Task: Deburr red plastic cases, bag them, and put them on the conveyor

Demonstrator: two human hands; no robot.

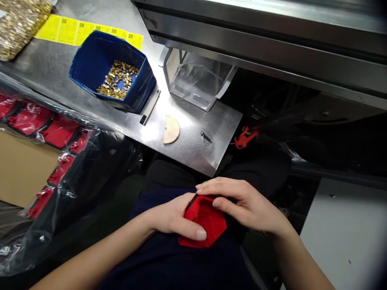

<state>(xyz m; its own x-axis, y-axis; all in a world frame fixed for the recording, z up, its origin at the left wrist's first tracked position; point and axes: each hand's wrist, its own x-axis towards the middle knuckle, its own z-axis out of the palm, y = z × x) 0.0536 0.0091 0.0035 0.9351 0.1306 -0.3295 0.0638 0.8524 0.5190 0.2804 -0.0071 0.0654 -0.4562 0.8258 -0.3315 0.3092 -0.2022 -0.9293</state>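
Observation:
Over my lap I hold a red plastic housing point(213, 225) with a black edge, its hollow side facing up. My left hand point(181, 219) wraps round its left side, the thumb lying across the opening. At the upper right rim, my right hand point(238, 201) grips it between thumb and fingers. On the metal bench ahead lie a half-round wooden piece point(171, 130) and a nail clipper point(206, 137). A blue bin point(142, 86) holds many small brass pieces point(118, 79).
A bag of brass parts point(22, 24) and yellow labels point(81, 32) lie at the back left. Beside the bin are a pale cutter-like tool point(150, 108) and a clear tray point(196, 94). Red parts point(62, 129) sit in a plastic-lined box at left. An orange-handled tool point(245, 138) hangs past the bench edge.

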